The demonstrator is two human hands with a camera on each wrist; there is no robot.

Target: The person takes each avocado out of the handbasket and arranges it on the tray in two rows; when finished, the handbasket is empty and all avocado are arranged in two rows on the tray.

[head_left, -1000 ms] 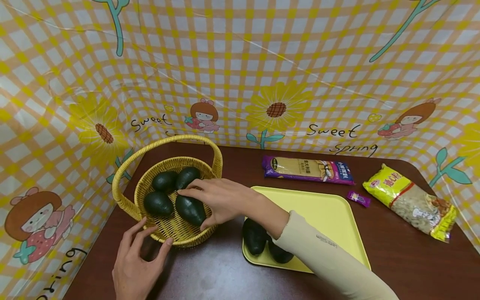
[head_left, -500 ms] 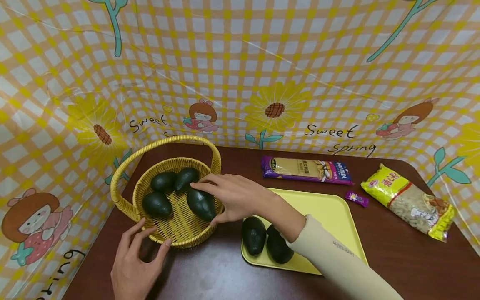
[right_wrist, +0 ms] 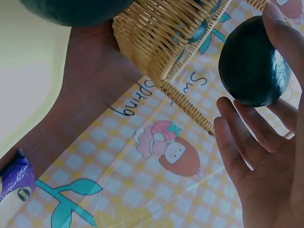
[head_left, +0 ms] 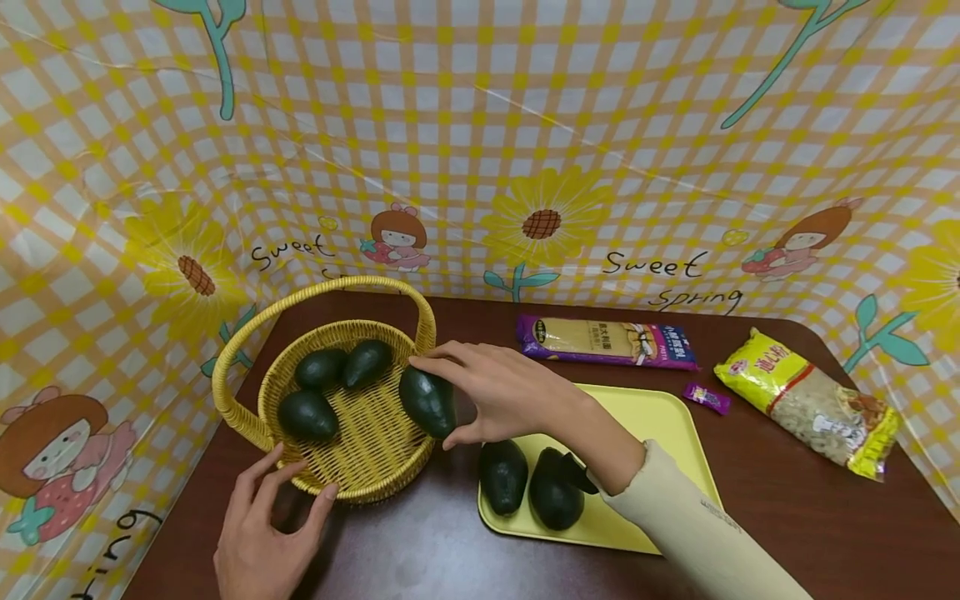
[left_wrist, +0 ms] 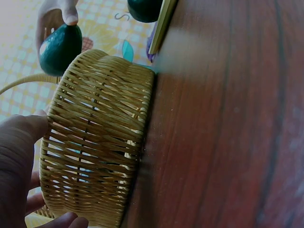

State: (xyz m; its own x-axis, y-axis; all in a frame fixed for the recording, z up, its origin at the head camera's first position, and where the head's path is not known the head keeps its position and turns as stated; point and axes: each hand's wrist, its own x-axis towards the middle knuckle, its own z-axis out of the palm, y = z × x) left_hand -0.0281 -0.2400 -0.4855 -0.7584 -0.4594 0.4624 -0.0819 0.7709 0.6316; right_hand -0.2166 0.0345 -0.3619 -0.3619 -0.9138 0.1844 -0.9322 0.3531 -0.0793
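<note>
My right hand (head_left: pixel 495 396) grips a dark green avocado (head_left: pixel 426 402) between thumb and fingers, over the right rim of the yellow wicker basket (head_left: pixel 360 492). In the left wrist view this avocado (left_wrist: pixel 61 50) is raised above the basket's top edge. Three more avocados lie in the basket, among them a front one (head_left: pixel 307 416) and a back one (head_left: pixel 367 363). My left hand (head_left: pixel 266 533) touches the basket's near rim with relaxed, spread fingers and thumb. Two avocados, one on the left (head_left: pixel 502 477) and one beside it (head_left: pixel 556 492), lie on the yellow tray (head_left: pixel 645 417).
A further dark shape (head_left: pixel 577 473) on the tray is partly covered by the right sleeve. Behind the tray lies a purple pasta packet (head_left: pixel 607 341). A small purple sachet (head_left: pixel 707 397) and a yellow food bag (head_left: pixel 810 404) lie on the right. The basket's tall handle (head_left: pixel 322 287) arches up.
My right hand has lifted the avocado from inside the basket and moved it right, to over the rim. My left hand stays at the near rim. The view shifts slightly.
</note>
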